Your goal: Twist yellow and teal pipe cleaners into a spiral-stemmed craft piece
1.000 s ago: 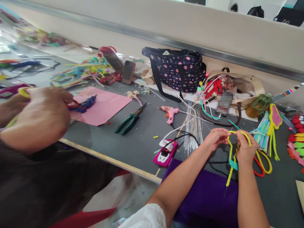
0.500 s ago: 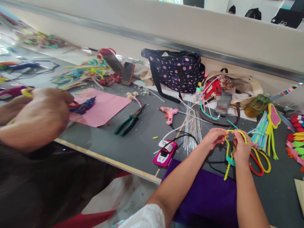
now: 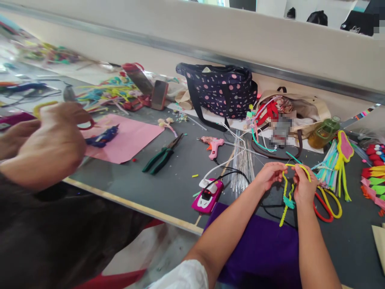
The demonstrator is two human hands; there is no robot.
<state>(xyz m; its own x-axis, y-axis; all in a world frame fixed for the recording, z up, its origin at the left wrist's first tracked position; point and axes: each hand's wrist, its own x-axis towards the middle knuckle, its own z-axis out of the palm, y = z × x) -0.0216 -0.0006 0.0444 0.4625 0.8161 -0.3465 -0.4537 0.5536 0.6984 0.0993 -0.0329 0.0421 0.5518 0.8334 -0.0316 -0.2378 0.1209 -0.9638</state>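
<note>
My left hand point(image 3: 272, 175) pinches one part of a yellow pipe cleaner point(image 3: 284, 192), and the fingers of my right hand point(image 3: 304, 185) are closed on it a little to the right. The yellow stem bends between the two hands, with strands hanging below. A teal fuzzy piece point(image 3: 289, 202) is wrapped round the hanging strands. Beside my right wrist lie scissors point(image 3: 323, 218) with red and yellow handles, their blades hidden. A bundle of pastel pipe cleaners point(image 3: 326, 172) and a yellow-edged pink shape point(image 3: 345, 146) rest beyond my right hand.
A co-worker's hands point(image 3: 51, 140) are at the left, by a blue glue gun point(image 3: 104, 135) on pink paper point(image 3: 132, 140). Green-handled pliers point(image 3: 159, 159), a pink glue gun point(image 3: 213, 145), a magenta power strip point(image 3: 208, 196), silvery sticks point(image 3: 242, 168), a dotted bag point(image 3: 222, 90) and a bottle point(image 3: 325, 132) lie across the table.
The view has shifted slightly, moving the scene a little left. My hands keep their hold on the yellow pipe cleaner; its dangling strands have swung slightly. The co-worker's hands have moved a bit left.
</note>
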